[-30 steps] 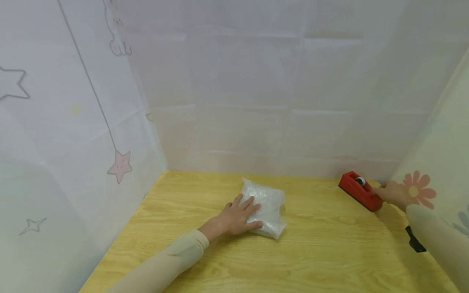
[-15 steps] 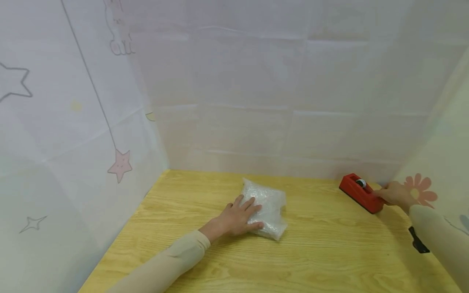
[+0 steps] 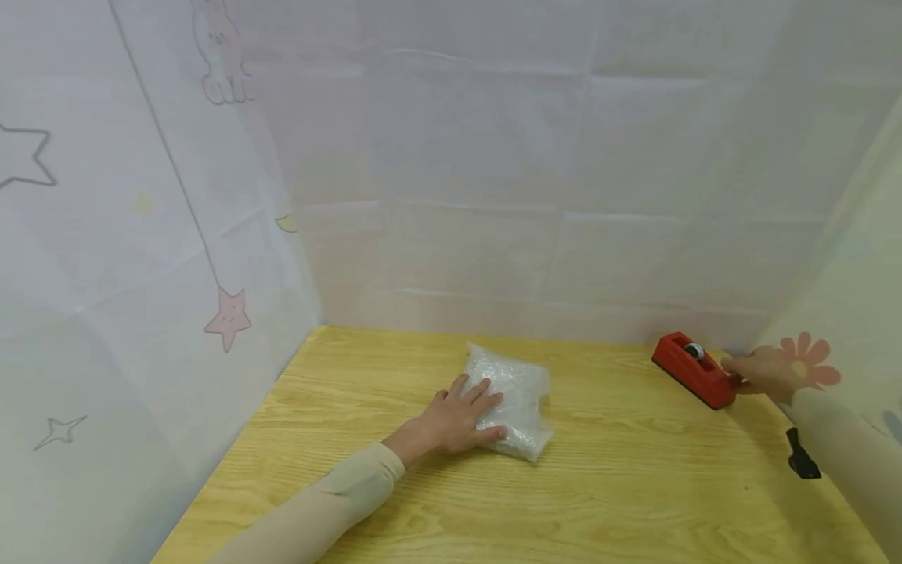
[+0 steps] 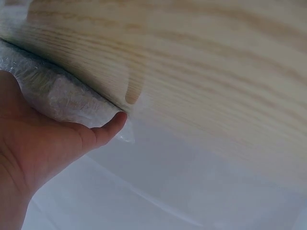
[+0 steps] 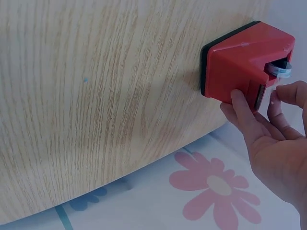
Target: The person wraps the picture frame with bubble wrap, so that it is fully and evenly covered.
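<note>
My left hand [image 3: 458,419] lies with fingers spread over a clear bubble-wrap package [image 3: 517,392] on the table. In the left wrist view, the thumb of the left hand [image 4: 53,143] rests along the edge of the bubble wrap [image 4: 67,96]. At the far right, my right hand [image 3: 766,372] is at the near end of a red tape dispenser [image 3: 694,372]. The right wrist view shows the right hand [image 5: 280,153] pinching at the cutter end of the dispenser [image 5: 240,60], below the tape roll [image 5: 279,70]. Other fingers touch the dispenser's side. The clear tape between the fingertips is hard to see.
The yellow wood-grain table [image 3: 599,486] meets pale printed sheets [image 3: 451,258] at the back and both sides. A small black object [image 3: 802,454] shows beside the right forearm. The right sheet bears a red flower [image 5: 218,187].
My right hand has drawn slightly right, away from the tape dispenser, which stays almost in place. The left hand stays on the bubble-wrap package.
</note>
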Available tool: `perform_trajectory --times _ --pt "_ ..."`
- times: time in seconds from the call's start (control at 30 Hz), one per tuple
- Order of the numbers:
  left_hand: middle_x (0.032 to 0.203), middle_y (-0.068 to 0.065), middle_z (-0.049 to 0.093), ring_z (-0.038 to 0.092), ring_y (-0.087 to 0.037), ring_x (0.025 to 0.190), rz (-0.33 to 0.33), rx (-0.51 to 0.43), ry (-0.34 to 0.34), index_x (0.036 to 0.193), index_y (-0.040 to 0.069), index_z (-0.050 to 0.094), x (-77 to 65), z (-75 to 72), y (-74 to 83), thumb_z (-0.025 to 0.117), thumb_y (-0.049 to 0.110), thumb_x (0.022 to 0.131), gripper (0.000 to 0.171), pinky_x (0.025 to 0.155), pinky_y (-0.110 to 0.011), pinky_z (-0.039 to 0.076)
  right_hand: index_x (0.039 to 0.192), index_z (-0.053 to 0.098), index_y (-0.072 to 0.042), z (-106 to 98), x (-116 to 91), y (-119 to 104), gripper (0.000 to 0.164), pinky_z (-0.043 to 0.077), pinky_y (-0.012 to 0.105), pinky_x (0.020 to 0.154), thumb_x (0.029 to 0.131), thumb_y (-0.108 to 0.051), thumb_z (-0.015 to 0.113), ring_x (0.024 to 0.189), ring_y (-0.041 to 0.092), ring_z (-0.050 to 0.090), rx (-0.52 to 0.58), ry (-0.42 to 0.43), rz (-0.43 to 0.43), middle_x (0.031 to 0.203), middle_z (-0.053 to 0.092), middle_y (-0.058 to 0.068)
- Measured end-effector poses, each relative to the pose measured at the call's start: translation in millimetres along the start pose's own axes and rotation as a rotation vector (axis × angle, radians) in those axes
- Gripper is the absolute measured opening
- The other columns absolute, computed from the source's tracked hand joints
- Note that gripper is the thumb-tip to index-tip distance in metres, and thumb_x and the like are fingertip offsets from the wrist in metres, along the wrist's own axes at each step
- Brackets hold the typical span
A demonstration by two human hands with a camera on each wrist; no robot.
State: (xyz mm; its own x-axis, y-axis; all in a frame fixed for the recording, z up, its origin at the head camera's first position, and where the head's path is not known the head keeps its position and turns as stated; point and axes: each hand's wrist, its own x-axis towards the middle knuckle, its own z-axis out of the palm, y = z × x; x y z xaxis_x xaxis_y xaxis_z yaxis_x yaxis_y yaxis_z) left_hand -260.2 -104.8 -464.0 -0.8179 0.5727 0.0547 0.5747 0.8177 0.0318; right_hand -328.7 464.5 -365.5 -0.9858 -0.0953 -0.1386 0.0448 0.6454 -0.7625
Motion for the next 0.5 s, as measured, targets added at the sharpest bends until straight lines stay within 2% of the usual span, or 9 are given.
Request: perform_trajectory --times 0.1,0.27,0.37,0.5 --pt "0.168 -0.004 0.02 0.014 -0.041 0.151 -0.001 -0.004 0.002 0.163 0.031 0.027 -0.9 0.8 -1.0 0.013 0.081 0.094 0.086 0.105 -0.061 0.038 0.101 0.059 0.017 -1.7 -1.4 1.9 0.033 0.057 0.044 0.086 0.103 -0.014 0.051 0.099 0.034 0.066 0.025 -0.038 -0.014 0.107 0.061 0.021" --pt "0.168 -0.004 0.02 0.014 -0.042 0.151 -0.004 -0.011 0.009 0.163 0.031 0.027 -2.1 0.6 -1.9 0.017 0.08 0.096 0.084 0.104 -0.061 0.038 0.116 0.05 0.024 -5.5 2.1 1.2 0.041 0.055 0.046 0.09 0.105 -0.016 0.05 0.105 0.036 0.063 0.035 -0.073 0.021 0.118 0.056 0.027" --pt "0.168 -0.005 0.02 0.013 -0.042 0.151 -0.001 -0.015 0.009 0.163 0.03 0.027 -1.7 0.3 -3.2 0.02 0.079 0.097 0.082 0.105 -0.062 0.037 0.116 0.051 0.02 -6.8 2.2 -2.3 0.036 0.052 0.047 0.095 0.105 -0.015 0.048 0.11 0.036 0.061 0.086 -0.11 0.046 0.123 0.053 0.029" --pt "0.168 -0.006 0.02 0.014 -0.043 0.15 0.0 -0.012 0.004 0.163 0.029 0.028 -0.4 1.4 -3.8 0.02 0.078 0.097 0.082 0.104 -0.062 0.038 0.1 0.058 0.005 -8.5 0.3 -7.4 0.024 0.05 0.047 0.097 0.106 -0.015 0.047 0.108 0.033 0.06 0.187 -0.157 0.081 0.116 0.055 0.021"
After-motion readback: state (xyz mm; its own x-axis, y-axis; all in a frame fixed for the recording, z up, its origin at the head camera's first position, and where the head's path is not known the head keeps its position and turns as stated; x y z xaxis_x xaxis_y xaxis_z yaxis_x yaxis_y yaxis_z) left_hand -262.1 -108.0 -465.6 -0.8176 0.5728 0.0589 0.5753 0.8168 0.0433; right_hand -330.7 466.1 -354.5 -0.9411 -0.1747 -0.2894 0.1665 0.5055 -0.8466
